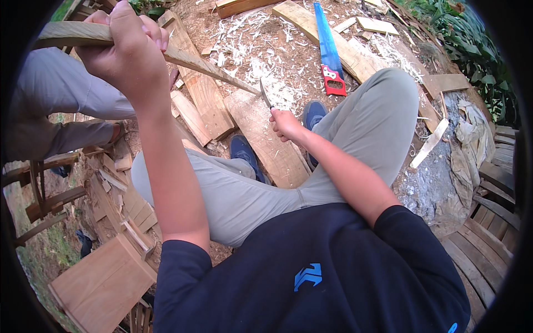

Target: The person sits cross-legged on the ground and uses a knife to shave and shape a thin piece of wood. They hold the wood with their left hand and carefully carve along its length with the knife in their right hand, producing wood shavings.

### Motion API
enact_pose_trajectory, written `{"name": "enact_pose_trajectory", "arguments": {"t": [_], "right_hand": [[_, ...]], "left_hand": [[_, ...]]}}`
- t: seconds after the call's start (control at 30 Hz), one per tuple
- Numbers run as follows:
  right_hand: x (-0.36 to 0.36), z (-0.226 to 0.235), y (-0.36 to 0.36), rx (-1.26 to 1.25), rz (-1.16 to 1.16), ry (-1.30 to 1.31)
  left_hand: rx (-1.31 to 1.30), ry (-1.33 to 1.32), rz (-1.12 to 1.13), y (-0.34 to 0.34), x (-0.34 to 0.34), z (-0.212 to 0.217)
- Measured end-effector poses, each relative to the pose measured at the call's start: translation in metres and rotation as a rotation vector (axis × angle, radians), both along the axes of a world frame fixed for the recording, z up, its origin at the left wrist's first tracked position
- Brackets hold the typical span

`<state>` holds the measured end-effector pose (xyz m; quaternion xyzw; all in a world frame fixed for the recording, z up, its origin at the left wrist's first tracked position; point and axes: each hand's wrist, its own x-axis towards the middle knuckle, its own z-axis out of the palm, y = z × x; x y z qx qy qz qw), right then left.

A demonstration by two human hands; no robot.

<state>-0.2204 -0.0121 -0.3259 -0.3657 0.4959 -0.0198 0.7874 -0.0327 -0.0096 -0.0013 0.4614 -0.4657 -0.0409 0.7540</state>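
My left hand (129, 58), raised at the upper left, is closed around a long, thin wooden strip (214, 70). The strip slants down to the right toward a broad flat board (277, 147) between my feet. My right hand (287, 126) grips a knife (265, 95) with a narrow, curved blade, most of its handle hidden in my fist. The blade points up and away, beside the strip's lower end; whether it touches the wood I cannot tell. Pale wood shavings (283, 89) lie around that end.
A handsaw (328, 47) with a blue blade and red handle lies beyond my right foot, partly on a plank (311, 25). Another person's leg (78, 83) stands close on the left. A wooden panel (102, 283) is at the lower left, a crumpled cloth (472, 144) at the right.
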Motion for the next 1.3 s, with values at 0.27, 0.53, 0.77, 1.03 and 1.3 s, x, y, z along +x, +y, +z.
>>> {"name": "enact_pose_trajectory", "arguments": {"t": [0.27, 0.53, 0.77, 1.03, 1.3], "right_hand": [[0.009, 0.037, -0.008, -0.471, -0.278, -0.058], [0.002, -0.010, 0.020, -0.783, 0.364, 0.479], [0.004, -0.013, -0.007, 0.005, 0.000, 0.026], [0.012, 0.011, 0.004, -0.975, -0.094, 0.272], [0.005, -0.003, 0.008, -0.799, 0.404, 0.446]], "left_hand": [[0.008, -0.010, 0.029, -0.006, 0.006, -0.003], [0.025, -0.022, 0.049, -0.006, 0.003, -0.003], [-0.013, 0.007, 0.050, -0.005, 0.008, -0.005], [-0.016, 0.012, 0.050, 0.002, 0.011, -0.007], [0.045, -0.017, 0.036, 0.003, 0.009, -0.007]]}}
